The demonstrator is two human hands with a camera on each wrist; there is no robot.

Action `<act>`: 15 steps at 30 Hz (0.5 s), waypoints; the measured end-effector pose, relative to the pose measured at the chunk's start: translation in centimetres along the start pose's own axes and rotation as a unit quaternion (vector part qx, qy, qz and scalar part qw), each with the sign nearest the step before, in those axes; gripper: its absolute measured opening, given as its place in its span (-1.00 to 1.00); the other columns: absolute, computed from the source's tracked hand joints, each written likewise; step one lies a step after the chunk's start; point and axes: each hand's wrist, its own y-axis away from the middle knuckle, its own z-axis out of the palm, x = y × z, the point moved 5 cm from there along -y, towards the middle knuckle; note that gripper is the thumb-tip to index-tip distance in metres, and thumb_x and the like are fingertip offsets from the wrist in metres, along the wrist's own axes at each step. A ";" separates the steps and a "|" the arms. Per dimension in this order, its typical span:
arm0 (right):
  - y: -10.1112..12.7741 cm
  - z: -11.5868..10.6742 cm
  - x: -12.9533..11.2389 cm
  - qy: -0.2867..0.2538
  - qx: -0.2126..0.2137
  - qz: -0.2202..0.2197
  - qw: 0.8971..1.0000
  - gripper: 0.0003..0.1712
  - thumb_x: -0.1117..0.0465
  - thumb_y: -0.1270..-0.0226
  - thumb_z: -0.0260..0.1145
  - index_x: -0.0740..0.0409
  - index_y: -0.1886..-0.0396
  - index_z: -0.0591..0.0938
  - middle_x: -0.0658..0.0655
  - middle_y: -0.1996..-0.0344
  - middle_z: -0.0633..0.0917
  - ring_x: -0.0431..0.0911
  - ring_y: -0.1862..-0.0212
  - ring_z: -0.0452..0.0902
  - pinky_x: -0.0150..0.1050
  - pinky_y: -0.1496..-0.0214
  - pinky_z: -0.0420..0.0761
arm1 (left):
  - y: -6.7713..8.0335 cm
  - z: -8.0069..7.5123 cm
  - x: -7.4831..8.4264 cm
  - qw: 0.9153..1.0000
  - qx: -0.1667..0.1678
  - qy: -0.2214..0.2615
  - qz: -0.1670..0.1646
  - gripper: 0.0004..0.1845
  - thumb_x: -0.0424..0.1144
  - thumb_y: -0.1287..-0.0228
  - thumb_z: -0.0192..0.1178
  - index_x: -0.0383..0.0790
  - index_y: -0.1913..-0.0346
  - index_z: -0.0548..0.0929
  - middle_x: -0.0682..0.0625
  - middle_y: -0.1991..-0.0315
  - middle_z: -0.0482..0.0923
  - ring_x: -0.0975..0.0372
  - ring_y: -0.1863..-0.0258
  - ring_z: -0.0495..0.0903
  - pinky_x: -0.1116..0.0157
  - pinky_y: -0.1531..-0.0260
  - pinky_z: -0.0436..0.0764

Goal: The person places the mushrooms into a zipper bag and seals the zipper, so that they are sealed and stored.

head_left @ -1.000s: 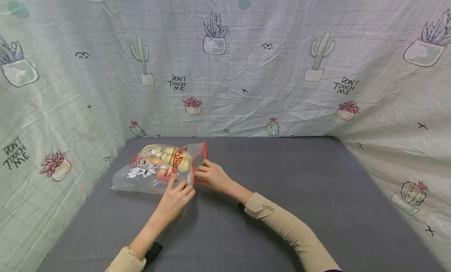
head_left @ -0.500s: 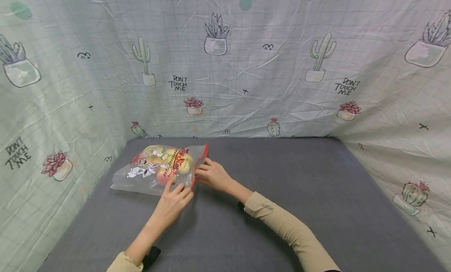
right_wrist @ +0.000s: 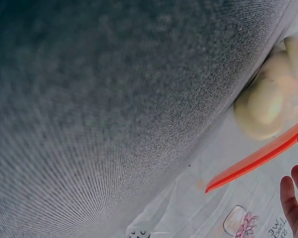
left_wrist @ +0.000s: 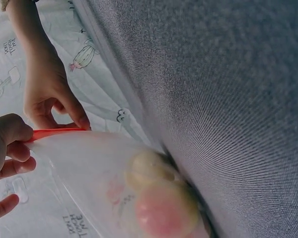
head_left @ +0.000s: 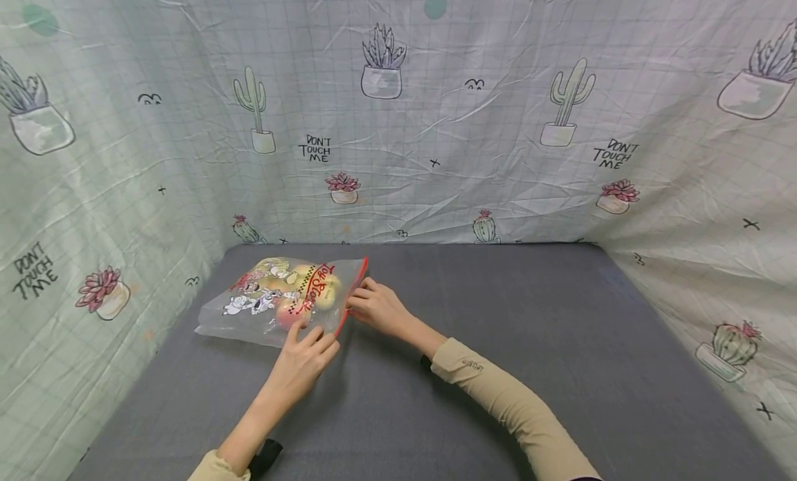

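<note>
A clear printed zip bag (head_left: 268,304) with red lettering lies on the grey table top (head_left: 498,342) at the left. Pale yellow and pink fruit (head_left: 292,313) show through it. Its red seal strip (head_left: 351,291) runs along the right edge. My right hand (head_left: 356,302) pinches the strip about halfway along. My left hand (head_left: 311,339) holds the near end of the strip at the bag's front corner. In the left wrist view both hands meet on the red seal strip (left_wrist: 54,132), over the fruit (left_wrist: 161,208). The right wrist view shows the strip (right_wrist: 258,159) and a yellow fruit (right_wrist: 265,104).
Cactus-print cloth walls (head_left: 436,121) enclose the table on the left, back and right. Grey surface stretches to the right and front of the bag.
The upper end of the red seal has dropped flatter against the bag. Both hands stay on the strip; the left hand has shifted slightly leftwards.
</note>
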 end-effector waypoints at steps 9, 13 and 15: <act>0.1 -0.2 0.2 -0.016 0.039 -0.003 0.999 -0.96 0.14 -0.07 0.32 -0.08 0.44 0.63 -0.10 0.43 0.64 -0.17 0.35 0.32 -0.42 0.36 0.40 | 0.4 -0.4 -0.1 1.000 0.009 -0.004 -0.002 -0.79 -0.36 -0.07 -0.17 -0.17 0.53 0.49 0.06 0.54 0.43 0.19 0.44 0.40 0.04 0.13 0.34; 0.2 -0.1 0.3 -0.009 0.033 0.002 0.999 -0.95 0.12 -0.05 0.33 -0.10 0.44 0.63 -0.11 0.43 0.63 -0.18 0.34 0.32 -0.42 0.38 0.39 | 0.5 -0.7 -0.2 1.000 0.012 -0.002 -0.004 -0.78 -0.37 -0.07 -0.17 -0.17 0.52 0.50 0.06 0.55 0.43 0.19 0.44 0.40 0.05 0.14 0.34; 0.1 0.0 0.4 -0.004 0.023 0.010 1.000 -0.92 0.12 -0.03 0.35 -0.12 0.43 0.63 -0.12 0.42 0.63 -0.19 0.34 0.33 -0.42 0.38 0.39 | 0.5 -0.9 -0.2 1.000 0.015 -0.001 -0.005 -0.77 -0.36 -0.09 -0.18 -0.18 0.53 0.50 0.06 0.56 0.42 0.19 0.45 0.40 0.05 0.15 0.34</act>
